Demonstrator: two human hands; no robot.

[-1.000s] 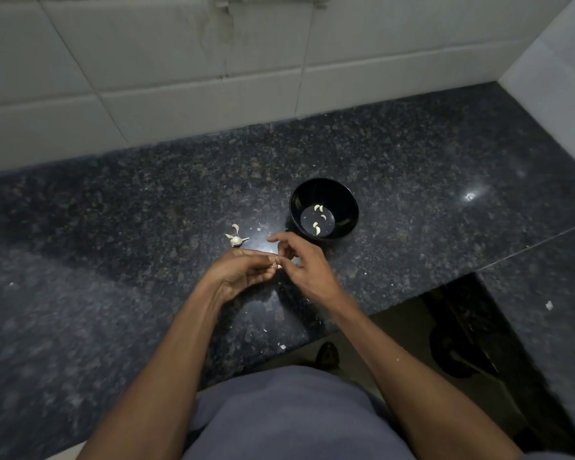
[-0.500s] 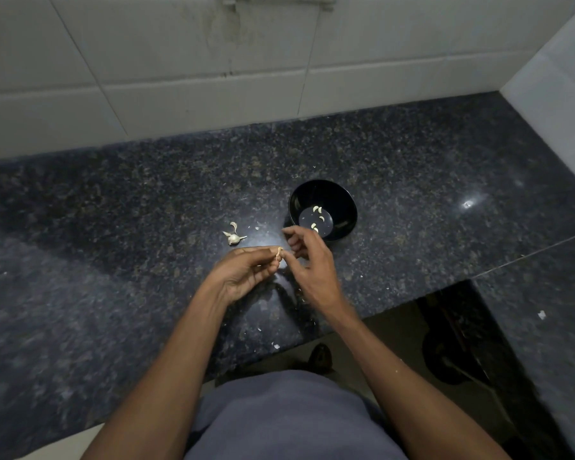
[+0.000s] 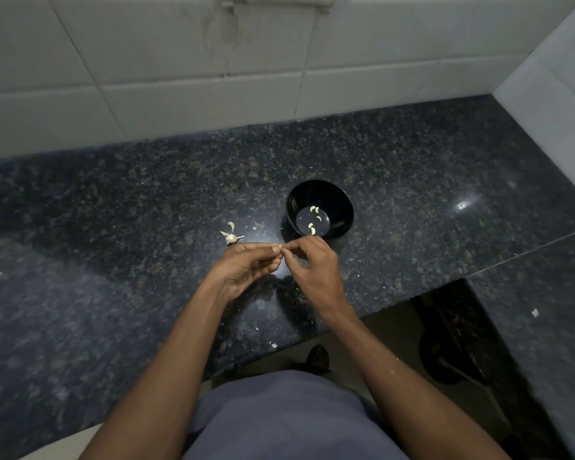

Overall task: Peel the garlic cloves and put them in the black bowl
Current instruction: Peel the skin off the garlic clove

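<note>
Both hands meet above the dark granite counter (image 3: 113, 260), just in front of the black bowl (image 3: 341, 207). Left hand (image 3: 246, 268) lies palm up with its fingers curled inward, and the thumb and fingertips close on a small pale garlic clove (image 3: 280, 248) at the point where the hands touch. Right hand (image 3: 314, 263) comes in from the other side, back of the hand toward the camera, its thumb and forefinger pinched onto the same clove; the remaining fingers are bent loosely beneath. So little of the clove shows between the fingertips that I cannot tell how much skin is left on it.

Inside the bowl, on its flat bottom, lie what look like 4 peeled cloves (image 3: 312, 229), pale and curved, lying near each other. Left of the bowl and just beyond the left hand, a garlic remnant (image 3: 230, 238) with papery skin flaring out of it rests on the counter. Small white flecks of skin (image 3: 273, 344) are scattered on the stone, some near its front edge. White wall tiles (image 3: 180, 61) rise behind the counter.
</note>
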